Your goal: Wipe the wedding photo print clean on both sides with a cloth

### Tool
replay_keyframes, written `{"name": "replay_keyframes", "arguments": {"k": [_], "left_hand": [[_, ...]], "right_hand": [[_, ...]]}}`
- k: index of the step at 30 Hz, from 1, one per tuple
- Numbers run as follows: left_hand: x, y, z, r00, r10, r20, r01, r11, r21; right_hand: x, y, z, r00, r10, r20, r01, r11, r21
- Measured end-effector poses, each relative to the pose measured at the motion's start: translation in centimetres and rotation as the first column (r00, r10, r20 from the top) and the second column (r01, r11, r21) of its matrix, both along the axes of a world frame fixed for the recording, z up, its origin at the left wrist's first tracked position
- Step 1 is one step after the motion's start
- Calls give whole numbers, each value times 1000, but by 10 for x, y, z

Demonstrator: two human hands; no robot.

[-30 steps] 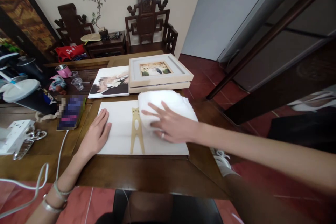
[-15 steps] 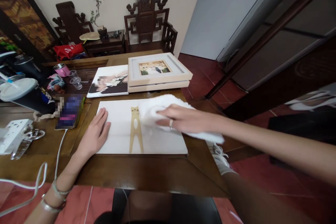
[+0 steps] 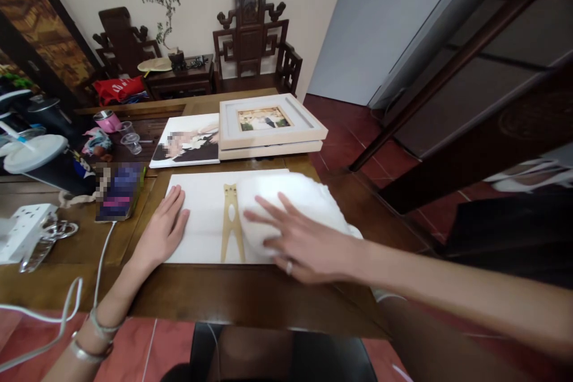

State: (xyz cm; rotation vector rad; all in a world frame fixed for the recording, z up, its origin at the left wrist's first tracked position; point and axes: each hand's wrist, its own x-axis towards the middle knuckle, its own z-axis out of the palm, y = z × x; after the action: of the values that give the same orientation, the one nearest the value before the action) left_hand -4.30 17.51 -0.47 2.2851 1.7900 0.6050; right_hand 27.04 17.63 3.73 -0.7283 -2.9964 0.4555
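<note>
A white panel (image 3: 203,215) lies flat on the wooden table, with a gold, A-shaped stand leg (image 3: 231,221) attached to its face. My left hand (image 3: 163,224) rests flat along the panel's left edge, fingers stretched out and holding nothing. Over the panel's right part is spread a white cloth (image 3: 308,194), which hides that side. On top of the cloth lies my right hand (image 3: 304,242), fingers apart and slightly blurred; a ring shows on one finger.
Behind the panel are stacked picture frames (image 3: 273,143) and a photo print (image 3: 188,140). A phone (image 3: 119,191) on a cable, a lidded cup (image 3: 40,158), a power strip (image 3: 31,224) and a clear hair claw (image 3: 47,242) sit at left. The table's right edge is close.
My right hand has moved down toward me, opening from a bunched grip on the cloth to spread fingers. The cloth now lies flatter and nearer. My left hand stays put.
</note>
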Motion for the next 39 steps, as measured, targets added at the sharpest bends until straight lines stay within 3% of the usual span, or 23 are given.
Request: {"name": "replay_keyframes", "arguments": {"k": [3,6,8,11,15,18,21,24,27,31,35,39], "left_hand": [[0,0,-2,1000,-5,-7,5,1000,8],[0,1,-4,1000,-7,0,7,1000,18],[0,1,-4,1000,-6,2,6,1000,17],[0,1,-3,1000,-4,-1,4,1000,5],[0,1,-1,1000,-1,2,1,1000,-6],[-1,1,-1,1000,-12,7,12,1000,-2],[-3,1,-3,1000,-27,-5,27,1000,1],[-5,1,-6,998,-49,-43,49,999,-7],[-5,1,-7,996,-58,-71,57,998,-17],[-6,1,-8,996,-49,-72,47,999,-26],[-6,2,-9,996,-42,-78,40,999,-21],[-6,2,-9,995,-40,-86,39,999,-21]], "right_hand": [[4,-44,4,997,4,-79,-11,995,-98],[7,-57,15,989,-22,-144,-6,982,-191],[7,-43,23,989,-66,-135,29,966,-258],[3,2,29,987,-134,-85,103,948,-301],[-8,63,22,979,-184,-87,169,973,-160],[-18,78,11,975,-207,-80,206,978,-27],[-23,58,-2,983,-180,-39,183,979,85],[-21,17,-13,989,-146,-24,147,984,102],[-11,-23,-12,995,-75,-65,75,997,-7],[1,-47,11,990,-43,-132,16,980,-199],[-5,-20,32,972,-200,-122,150,931,-332],[-36,28,25,944,-315,-92,285,926,-247]]}}
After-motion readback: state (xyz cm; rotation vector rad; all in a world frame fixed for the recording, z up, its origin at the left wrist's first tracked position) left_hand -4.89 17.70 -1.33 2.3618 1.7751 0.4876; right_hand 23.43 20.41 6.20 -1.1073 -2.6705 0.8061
